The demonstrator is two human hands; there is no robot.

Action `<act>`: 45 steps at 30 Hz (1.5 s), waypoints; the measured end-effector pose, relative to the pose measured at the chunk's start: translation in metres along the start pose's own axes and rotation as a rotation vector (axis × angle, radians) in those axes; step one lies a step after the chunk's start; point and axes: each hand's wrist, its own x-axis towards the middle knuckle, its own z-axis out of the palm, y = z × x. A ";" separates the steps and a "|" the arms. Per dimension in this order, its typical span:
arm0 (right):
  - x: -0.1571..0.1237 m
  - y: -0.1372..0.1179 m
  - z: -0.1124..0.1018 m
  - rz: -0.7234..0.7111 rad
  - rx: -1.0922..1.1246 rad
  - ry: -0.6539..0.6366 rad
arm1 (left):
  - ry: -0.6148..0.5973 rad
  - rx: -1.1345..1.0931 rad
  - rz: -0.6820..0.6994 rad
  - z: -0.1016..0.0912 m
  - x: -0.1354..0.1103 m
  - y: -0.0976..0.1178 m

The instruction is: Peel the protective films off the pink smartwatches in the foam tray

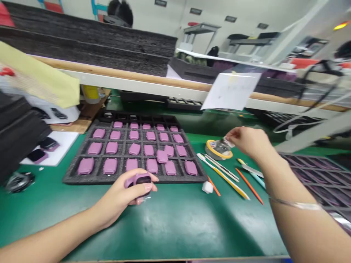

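My left hand is closed around a purple watch-like case with a dark face, just in front of the black foam tray. Purple cases sit in the tray's compartments, and one case lies across the dividers. Over at the right, my right hand pinches a whitish, crumpled bit above a round container with a yellow rim. Dark, shiny material shows inside that container. The kind of the pinched bit cannot be made out.
Beside the tray lie a yellow-and-white toothbrush, orange sticks, tweezers and a small white block. Another compartment tray stands at the right. A shelf crosses behind, with a paper sheet hanging from it.
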 end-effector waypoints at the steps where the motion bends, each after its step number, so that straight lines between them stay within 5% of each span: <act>1: -0.002 -0.015 0.003 -0.041 0.045 0.005 | -0.020 -0.008 0.000 -0.001 0.001 -0.001; 4: -0.025 -0.080 0.018 -0.163 0.208 -0.036 | -0.048 -0.029 0.000 -0.003 0.001 -0.003; 9: -0.079 -0.179 0.039 -0.470 0.675 -0.365 | -0.061 -0.056 0.057 -0.002 0.003 -0.008; 14: -0.096 -0.195 0.054 -0.262 0.903 -0.665 | -0.075 -0.114 0.122 0.000 0.003 -0.014; 17: -0.098 -0.192 0.058 -0.163 1.032 -0.722 | -0.103 -0.080 0.112 0.000 0.004 -0.012; 23: -0.103 -0.197 0.067 -0.242 0.931 -0.561 | 0.000 0.074 0.165 0.000 0.006 -0.010; 28: -0.114 -0.203 0.082 -0.129 0.965 -0.494 | 0.064 0.159 0.213 0.001 0.007 -0.016; 35: -0.099 -0.198 0.076 0.046 1.219 -0.405 | -0.150 0.017 0.147 -0.003 0.006 -0.011; 38: -0.084 -0.187 0.068 0.083 1.202 -0.246 | -0.211 -0.043 0.143 -0.004 0.004 -0.007; 45: -0.082 -0.182 0.055 -0.157 0.977 -0.023 | -0.248 -0.119 0.122 -0.004 0.002 -0.009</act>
